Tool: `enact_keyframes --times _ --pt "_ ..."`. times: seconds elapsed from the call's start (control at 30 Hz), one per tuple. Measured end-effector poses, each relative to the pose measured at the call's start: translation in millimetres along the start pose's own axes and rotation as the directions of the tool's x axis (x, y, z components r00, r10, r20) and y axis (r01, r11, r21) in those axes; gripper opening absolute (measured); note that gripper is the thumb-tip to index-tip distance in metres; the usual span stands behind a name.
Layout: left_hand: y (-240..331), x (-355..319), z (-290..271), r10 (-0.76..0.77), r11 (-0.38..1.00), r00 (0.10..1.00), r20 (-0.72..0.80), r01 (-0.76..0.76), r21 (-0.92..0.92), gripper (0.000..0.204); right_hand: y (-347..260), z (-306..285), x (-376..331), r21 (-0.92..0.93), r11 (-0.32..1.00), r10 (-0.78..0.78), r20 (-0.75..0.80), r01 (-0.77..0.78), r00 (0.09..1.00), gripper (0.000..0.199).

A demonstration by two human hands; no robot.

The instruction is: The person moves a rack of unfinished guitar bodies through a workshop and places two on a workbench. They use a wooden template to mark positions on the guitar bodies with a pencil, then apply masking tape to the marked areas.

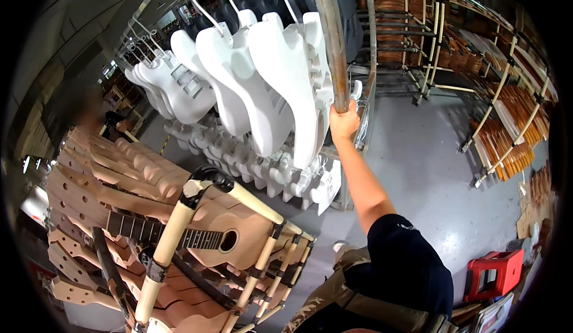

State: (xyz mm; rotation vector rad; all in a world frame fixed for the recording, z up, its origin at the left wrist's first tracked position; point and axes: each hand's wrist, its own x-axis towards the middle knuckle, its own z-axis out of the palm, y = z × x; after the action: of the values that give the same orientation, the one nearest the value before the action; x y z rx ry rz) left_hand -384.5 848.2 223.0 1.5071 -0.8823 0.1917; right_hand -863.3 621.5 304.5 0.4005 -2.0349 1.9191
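My right hand point(344, 121) is closed around a worn metal pole point(332, 40), part of a hanging rack, with the arm stretched out in front of me. Just left of the hand, white-coated guitar bodies point(280, 76) hang from white wire hooks point(200, 5). Smaller white pieces point(262, 172) form a lower row beneath them. My left hand does not show clearly; only a sliver of skin lies at the lower edge, and I cannot tell what it belongs to.
Near left, a beige tube cart point(170, 237) carries unfinished wooden acoustic guitars point(224, 237). A person point(89, 112) is behind it. On the right, tube racks point(501, 112) hold wooden parts over the grey floor point(418, 160). A red stool point(494, 273) sits at lower right.
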Motion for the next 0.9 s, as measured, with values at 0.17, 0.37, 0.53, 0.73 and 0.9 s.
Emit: enact_keyframes --times 0.17,0.37,0.53,0.73,0.9 --pt "-5 17 -1 -0.006 1.000 1.000 0.019 0.006 0.008 0.029 0 28 3 -0.047 0.998 -0.046 0.020 0.047 0.999 0.031" --pt "-9 39 0 -0.014 0.999 1.000 0.019 0.014 0.029 0.028 -4 59 0 -0.002 0.992 -0.126 0.053 0.126 0.991 0.039" --pt "-8 58 -16 -0.031 0.996 0.999 0.014 0.030 0.081 0.028 -10 91 13 -0.068 0.984 -0.161 0.071 0.166 0.984 0.032" --pt "-1 70 -11 -0.055 0.995 0.998 -0.024 0.057 0.083 0.028 -19 130 30 -0.040 0.988 -0.149 0.068 0.152 0.986 0.029" --pt "8 77 -16 -0.058 0.991 0.997 -0.056 0.064 0.115 0.028 -32 155 16 -0.085 0.990 -0.105 0.109 0.115 0.988 0.031"
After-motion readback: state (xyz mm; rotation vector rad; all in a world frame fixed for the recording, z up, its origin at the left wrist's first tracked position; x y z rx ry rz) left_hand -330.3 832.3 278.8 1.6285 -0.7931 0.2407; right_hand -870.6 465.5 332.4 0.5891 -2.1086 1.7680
